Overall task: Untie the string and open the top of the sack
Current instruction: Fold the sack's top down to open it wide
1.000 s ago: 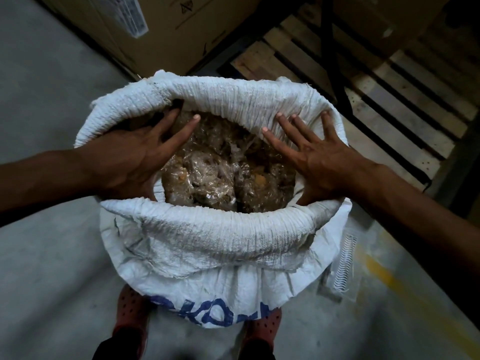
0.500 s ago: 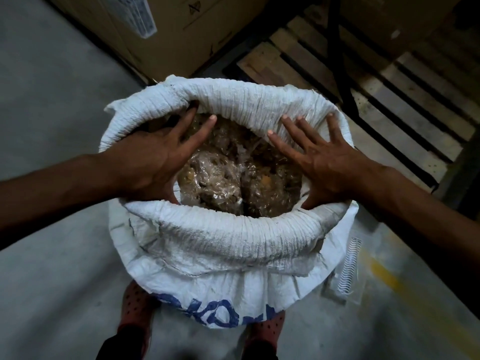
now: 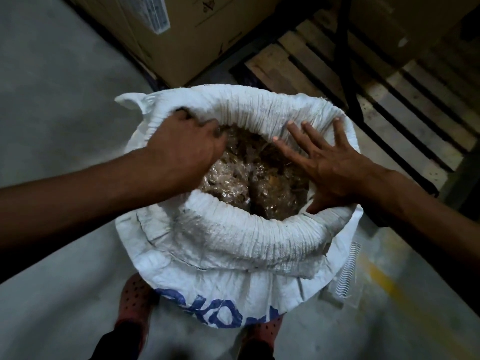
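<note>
Already the sack [image 3: 233, 240] stands open on the floor, its rim rolled down. Left hand [image 3: 181, 149] curls over the far-left rim — fingers bent into the mouth, grip unclear. Right hand [image 3: 330, 167] lies splayed — fingers [image 3: 311, 131] wide on the far inner wall.

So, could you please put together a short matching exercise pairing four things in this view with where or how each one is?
Things:
1. left hand
2. right hand
3. cardboard box
4. wooden pallet

States or places:
A. fingers spread flat on the sack's rolled rim
B. beyond the sack, upper right
C. fingers curled at the rim
D. beyond the sack, upper left

Pairs: 1-C, 2-A, 3-D, 4-B
</note>
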### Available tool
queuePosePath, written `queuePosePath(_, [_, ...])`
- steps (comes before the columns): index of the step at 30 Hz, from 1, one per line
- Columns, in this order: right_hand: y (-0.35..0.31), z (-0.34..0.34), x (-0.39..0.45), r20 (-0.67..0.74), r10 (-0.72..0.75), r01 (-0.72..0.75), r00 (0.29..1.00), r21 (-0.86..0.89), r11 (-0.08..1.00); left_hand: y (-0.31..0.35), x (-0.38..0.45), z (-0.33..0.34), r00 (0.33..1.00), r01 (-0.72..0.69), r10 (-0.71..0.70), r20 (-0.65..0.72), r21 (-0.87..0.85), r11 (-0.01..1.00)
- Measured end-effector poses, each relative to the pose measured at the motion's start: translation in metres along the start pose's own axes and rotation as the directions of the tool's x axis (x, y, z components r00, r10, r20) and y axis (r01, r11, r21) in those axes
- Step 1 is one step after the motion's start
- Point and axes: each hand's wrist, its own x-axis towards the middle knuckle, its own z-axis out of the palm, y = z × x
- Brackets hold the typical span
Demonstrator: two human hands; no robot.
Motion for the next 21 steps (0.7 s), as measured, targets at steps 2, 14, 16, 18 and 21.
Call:
queuePosePath(2, [-0.004,0.0,0.001,0.025,-0.006,0.006,1.0,-0.016,1.0,0.013,0.017,-0.007,0.994,-0.014,-0.006,-0.109,-0.177,0.984])
queuePosePath(14, [-0.112,0.002,-0.021,0.091,-0.443,0.278,0.892,0.663,0.695,0.011,0.082,0.019,0.994,-0.074,0.03,-0.102,-0.46,0.885])
queuePosePath(16, [-0.129,0.002,-0.027,0.017,-0.49,0.341,0.872,0.698,0.63,0.009,0.081,0.017,0.993,-0.078,0.029,-0.114,-0.452,0.888])
queuePosePath(18, [-0.138,-0.004,-0.029,-0.038,-0.531,0.394,0.847,0.715,0.578,0.006,0.081,0.016,0.991,-0.087,0.034,-0.129,-0.43,0.899])
queuePosePath(21, [-0.143,-0.021,-0.032,-0.078,-0.55,0.439,0.831,0.699,0.564,0.001,0.081,0.018,0.99,-0.086,0.035,-0.133,-0.398,0.913])
